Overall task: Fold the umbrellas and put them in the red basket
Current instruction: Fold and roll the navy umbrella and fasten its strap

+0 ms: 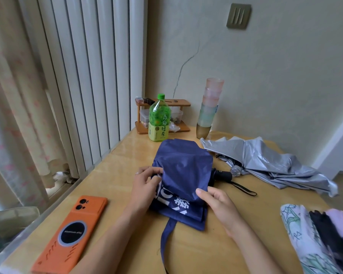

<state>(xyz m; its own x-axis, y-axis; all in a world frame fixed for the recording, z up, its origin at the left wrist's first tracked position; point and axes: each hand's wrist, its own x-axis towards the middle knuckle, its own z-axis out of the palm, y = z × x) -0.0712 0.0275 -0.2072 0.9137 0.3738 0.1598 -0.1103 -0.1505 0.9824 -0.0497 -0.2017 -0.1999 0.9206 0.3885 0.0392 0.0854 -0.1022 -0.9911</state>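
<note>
Blue umbrella (183,175) pinched at both side edges by fingers (203,191).

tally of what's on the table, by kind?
Umbrellas: 3 (blue, silver, patterned)
Phone: 1
Green tea bottle: 1
Wooden rack: 1
Cup stack: 1
Total: 7

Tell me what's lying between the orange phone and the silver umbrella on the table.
In the head view, the navy umbrella lies there, with the left hand and right hand gripping its fabric.
</note>
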